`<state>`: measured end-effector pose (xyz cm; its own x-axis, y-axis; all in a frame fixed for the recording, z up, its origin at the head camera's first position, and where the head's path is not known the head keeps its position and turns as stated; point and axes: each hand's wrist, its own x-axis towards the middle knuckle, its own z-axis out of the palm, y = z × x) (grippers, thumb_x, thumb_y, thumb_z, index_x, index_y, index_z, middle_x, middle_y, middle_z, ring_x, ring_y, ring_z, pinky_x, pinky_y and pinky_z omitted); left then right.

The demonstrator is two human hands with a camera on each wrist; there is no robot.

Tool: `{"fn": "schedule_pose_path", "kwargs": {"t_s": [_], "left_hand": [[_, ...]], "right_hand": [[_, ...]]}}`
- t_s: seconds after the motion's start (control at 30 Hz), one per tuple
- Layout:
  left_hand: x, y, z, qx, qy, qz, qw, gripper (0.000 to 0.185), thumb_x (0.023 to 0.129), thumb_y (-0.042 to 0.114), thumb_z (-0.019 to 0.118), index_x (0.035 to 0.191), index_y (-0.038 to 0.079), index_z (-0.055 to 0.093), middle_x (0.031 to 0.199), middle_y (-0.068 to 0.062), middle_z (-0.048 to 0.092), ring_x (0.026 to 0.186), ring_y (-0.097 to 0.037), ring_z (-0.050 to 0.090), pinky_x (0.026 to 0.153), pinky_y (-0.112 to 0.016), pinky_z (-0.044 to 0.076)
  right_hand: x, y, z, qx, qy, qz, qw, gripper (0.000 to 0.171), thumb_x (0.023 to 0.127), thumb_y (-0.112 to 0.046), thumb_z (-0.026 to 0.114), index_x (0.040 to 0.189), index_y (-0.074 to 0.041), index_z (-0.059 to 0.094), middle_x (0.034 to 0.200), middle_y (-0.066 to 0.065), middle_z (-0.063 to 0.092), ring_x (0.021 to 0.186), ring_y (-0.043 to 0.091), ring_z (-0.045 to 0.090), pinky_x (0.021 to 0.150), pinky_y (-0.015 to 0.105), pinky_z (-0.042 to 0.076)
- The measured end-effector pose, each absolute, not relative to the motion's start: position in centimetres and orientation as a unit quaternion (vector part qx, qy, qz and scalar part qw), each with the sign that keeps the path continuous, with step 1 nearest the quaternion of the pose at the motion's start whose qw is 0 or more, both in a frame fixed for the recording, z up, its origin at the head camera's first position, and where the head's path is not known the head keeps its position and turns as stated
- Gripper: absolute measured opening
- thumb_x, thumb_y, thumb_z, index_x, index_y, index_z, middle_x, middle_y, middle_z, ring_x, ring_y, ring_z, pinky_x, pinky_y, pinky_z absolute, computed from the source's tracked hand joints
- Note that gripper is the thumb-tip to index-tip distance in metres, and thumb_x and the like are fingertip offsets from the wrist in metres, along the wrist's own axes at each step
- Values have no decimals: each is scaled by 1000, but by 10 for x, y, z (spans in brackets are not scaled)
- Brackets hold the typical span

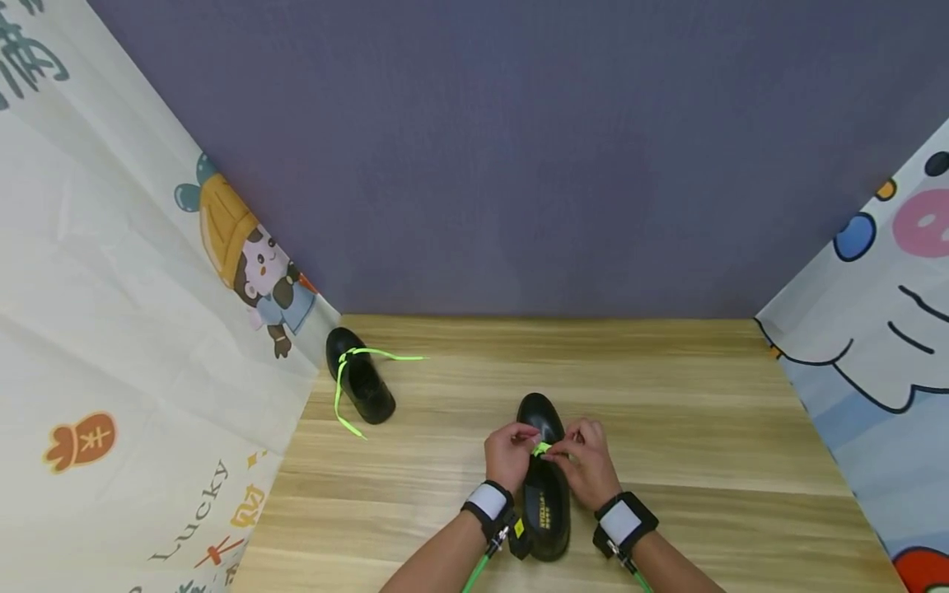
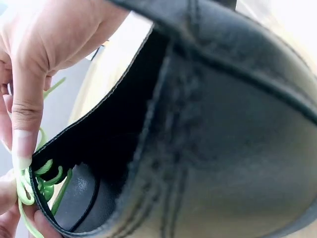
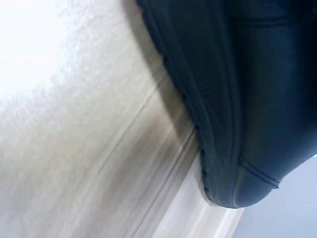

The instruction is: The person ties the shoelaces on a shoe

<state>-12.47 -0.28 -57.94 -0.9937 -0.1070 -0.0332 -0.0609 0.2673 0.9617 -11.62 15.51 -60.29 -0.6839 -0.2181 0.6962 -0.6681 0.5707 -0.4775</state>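
Note:
A black shoe (image 1: pixel 547 511) stands on the wooden surface between my two hands, its toe pointing away. My left hand (image 1: pixel 510 455) pinches the neon green shoelace (image 1: pixel 541 449) at the shoe's opening. From the other side my right hand (image 1: pixel 589 463) also pinches the lace, close to the left fingertips. In the left wrist view the left thumb (image 2: pixel 27 114) points down onto looped green lace (image 2: pixel 25 191) at the shoe's edge. Only the shoe's side and sole (image 3: pixel 213 114) show in the right wrist view; the right hand is out of sight there.
A second black shoe (image 1: pixel 374 394) stands at the back left, its green lace ends (image 1: pixel 393 356) trailing loose. Printed white sheets (image 1: pixel 148 288) border the wooden surface (image 1: pixel 667 395) on both sides. A grey-blue wall (image 1: pixel 519 165) rises behind.

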Motion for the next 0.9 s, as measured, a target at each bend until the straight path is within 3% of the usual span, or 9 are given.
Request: {"fn": "schedule_pose_path", "kwargs": {"t_s": [0.27, 0.43, 0.67, 0.9], "left_hand": [[-130, -2, -577, 71, -792, -606, 9, 4, 83, 3, 79, 83, -1, 77, 75, -4, 73, 68, -8, 66, 59, -22, 51], [-133, -5, -581, 78, -806, -585, 41, 4, 82, 1, 79, 79, 3, 76, 74, -3, 73, 66, -7, 64, 57, -22, 50], [-135, -11, -593, 66, -816, -569, 79, 7, 81, -1, 78, 78, 5, 75, 73, -2, 71, 65, -9, 62, 55, -24, 49], [-138, -13, -604, 65, -825, -549, 120, 10, 81, -1, 78, 77, 7, 73, 69, 1, 68, 67, -14, 64, 60, -25, 51]], "right_hand": [[-115, 156, -604, 259, -837, 388, 287, 23, 62, -5, 91, 74, -14, 75, 86, 2, 44, 85, 23, 38, 76, 33, 27], [-112, 157, -603, 254, -838, 403, 265, 19, 65, -9, 90, 76, -14, 75, 87, 2, 46, 86, 22, 40, 78, 31, 29], [-103, 160, -605, 256, -838, 419, 239, 23, 66, -1, 90, 78, -12, 73, 88, -2, 52, 89, 15, 47, 79, 24, 37], [-97, 162, -606, 243, -839, 422, 244, 28, 64, 1, 90, 78, -15, 73, 84, -5, 50, 85, 13, 46, 77, 21, 36]]}}
